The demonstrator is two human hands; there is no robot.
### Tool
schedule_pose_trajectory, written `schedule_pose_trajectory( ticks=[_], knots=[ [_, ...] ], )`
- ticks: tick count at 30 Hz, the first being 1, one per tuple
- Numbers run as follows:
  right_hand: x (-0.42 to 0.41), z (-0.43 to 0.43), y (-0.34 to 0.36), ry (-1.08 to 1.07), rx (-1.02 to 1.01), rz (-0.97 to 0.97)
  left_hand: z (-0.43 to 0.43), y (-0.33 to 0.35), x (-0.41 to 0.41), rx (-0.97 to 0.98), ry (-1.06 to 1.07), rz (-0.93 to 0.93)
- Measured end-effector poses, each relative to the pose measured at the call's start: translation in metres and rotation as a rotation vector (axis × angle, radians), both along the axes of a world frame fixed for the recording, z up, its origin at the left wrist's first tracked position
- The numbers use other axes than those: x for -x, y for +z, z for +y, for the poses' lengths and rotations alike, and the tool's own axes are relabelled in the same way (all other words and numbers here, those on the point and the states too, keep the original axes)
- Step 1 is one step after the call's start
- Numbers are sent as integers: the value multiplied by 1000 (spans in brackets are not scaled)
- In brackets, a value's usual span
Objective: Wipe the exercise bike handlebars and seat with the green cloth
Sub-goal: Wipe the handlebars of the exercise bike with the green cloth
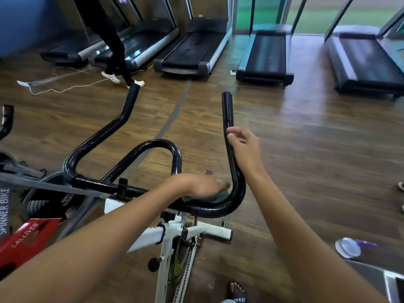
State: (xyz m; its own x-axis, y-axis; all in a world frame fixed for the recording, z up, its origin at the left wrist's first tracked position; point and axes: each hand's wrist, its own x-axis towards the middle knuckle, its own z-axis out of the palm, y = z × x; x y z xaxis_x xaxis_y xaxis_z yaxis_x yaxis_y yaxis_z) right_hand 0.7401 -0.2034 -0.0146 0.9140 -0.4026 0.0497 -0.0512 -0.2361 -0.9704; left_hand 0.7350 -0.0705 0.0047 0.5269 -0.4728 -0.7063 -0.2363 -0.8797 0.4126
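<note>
Handlebars (235,193), black, on white bike frame (153,236). Green cloth (218,196): pressed flat on the bar's right bend under left hand (196,186), fingers straight. Right hand (242,145): relaxed, fingertips touching right upright grip. Wooden floor (306,138) below.

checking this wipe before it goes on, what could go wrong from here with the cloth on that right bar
1. The left hand presses the green cloth on the low bend of the handlebars with flat fingers; most of the cloth is hidden, so it may slip off and drop.
2. The right hand only lightly touches the upright bar, so it may steady the bike little if the wipe pushes hard.
3. The left horn and the centre loop could get skipped.
</note>
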Motion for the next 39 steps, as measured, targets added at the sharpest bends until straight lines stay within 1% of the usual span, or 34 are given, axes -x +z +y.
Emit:
schedule_pose_trajectory(
  ticks=[1,2,3,5,6,8,9,10,12,14,15,17,19,20,21,22,24,25,26,27,28,30,31,32,33,34,35,37,39],
  knots=[
    [12,-1,4,-2,-92,-65,2,0,0,75,65,-151],
    [25,-1,9,-12,-172,-130,7,2,1,193,205,-201],
    [37,0,12,-21,-234,-176,11,4,2,347,361,-166],
    [51,6,10,-22,-327,-183,24,13,5,651,642,65],
    [55,12,9,0,-377,-151,31,19,7,768,722,176],
    [54,28,7,105,-463,-59,41,27,11,948,754,310],
    [53,39,7,181,-496,-28,43,31,14,1016,764,336],
    [53,50,9,255,-545,-14,45,33,17,1066,803,321],
    [52,68,15,378,-722,-29,50,39,22,1177,955,324],
    [51,77,23,484,-882,-49,55,44,26,1283,1051,393],
    [50,80,26,525,-915,-44,58,46,29,1321,1048,431],
    [49,85,29,589,-945,-19,62,49,31,1363,1043,441],
    [49,91,31,593,-957,-2,67,49,31,1364,1088,391],
    [49,93,31,570,-959,16,70,49,30,1337,1102,326],
    [50,97,32,549,-964,37,75,49,30,1279,1100,216],
    [52,100,32,534,-976,53,81,49,28,1182,1071,58],
    [54,103,34,502,-955,59,98,52,23,1000,948,-307],
    [55,102,36,483,-895,50,110,55,20,965,898,-479],
    [57,101,38,467,-776,41,124,55,15,955,866,-609],
    [59,100,40,458,-562,41,140,52,9,930,864,-707],
    [62,98,43,448,-237,59,158,47,0,882,892,-774],
    [69,100,37,464,554,148,193,25,-20,742,971,-874],
    [75,107,29,499,887,187,208,13,-29,656,994,-923],
    [82,115,20,547,1108,216,218,-1,-37,563,996,-958],
    [90,124,10,599,1239,240,223,-13,-43,483,976,-977],
    [95,132,0,632,1324,239,223,-22,-45,416,933,-987],
    [98,137,-8,632,1382,194,220,-31,-45,364,864,-991],
    [92,143,-23,595,1438,66,210,-44,-41,256,697,-1057],
    [87,150,-30,560,1459,-3,205,-49,-38,151,637,-1090]
  ],
)
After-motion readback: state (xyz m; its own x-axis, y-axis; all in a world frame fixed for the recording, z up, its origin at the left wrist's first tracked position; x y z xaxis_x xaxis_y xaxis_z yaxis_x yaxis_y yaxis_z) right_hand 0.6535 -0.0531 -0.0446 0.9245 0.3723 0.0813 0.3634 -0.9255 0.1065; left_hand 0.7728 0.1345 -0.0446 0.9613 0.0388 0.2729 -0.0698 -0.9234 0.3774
